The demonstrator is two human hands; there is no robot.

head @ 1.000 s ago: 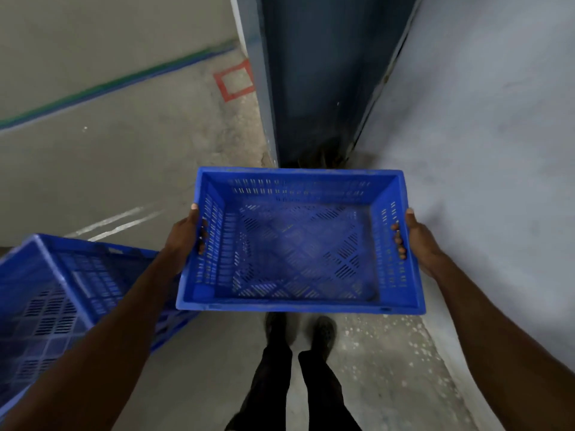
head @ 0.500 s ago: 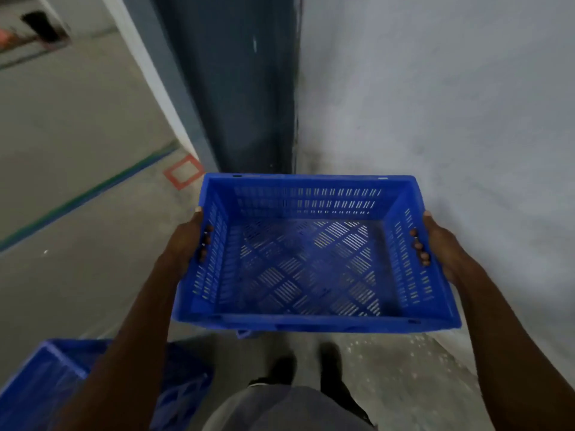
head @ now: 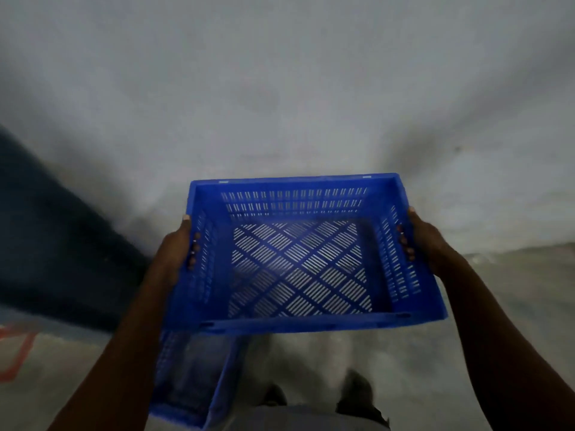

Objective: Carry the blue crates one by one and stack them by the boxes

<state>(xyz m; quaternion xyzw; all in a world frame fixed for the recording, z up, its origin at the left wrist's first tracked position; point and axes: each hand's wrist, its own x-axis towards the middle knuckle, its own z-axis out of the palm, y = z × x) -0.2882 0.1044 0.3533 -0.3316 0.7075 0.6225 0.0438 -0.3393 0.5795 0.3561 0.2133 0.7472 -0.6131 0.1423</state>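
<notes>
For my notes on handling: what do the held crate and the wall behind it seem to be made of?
Crate: probably moulded plastic, uniform blue with a slight sheen; thin walls and base are pierced with regular slots. Wall: likely painted plaster or concrete, matte grey and faintly mottled; blur leaves this uncertain.

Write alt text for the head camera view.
Two hands, left and right, grip an empty blue crate by its side handles, held out before a grey wall. Another blue crate sits on the floor below.

Dim, flat light; motion blur softens the whole view. Wall (head: 280,88) bows at the wide-angle edges. Floor (head: 513,306) murky, unfocused.
</notes>
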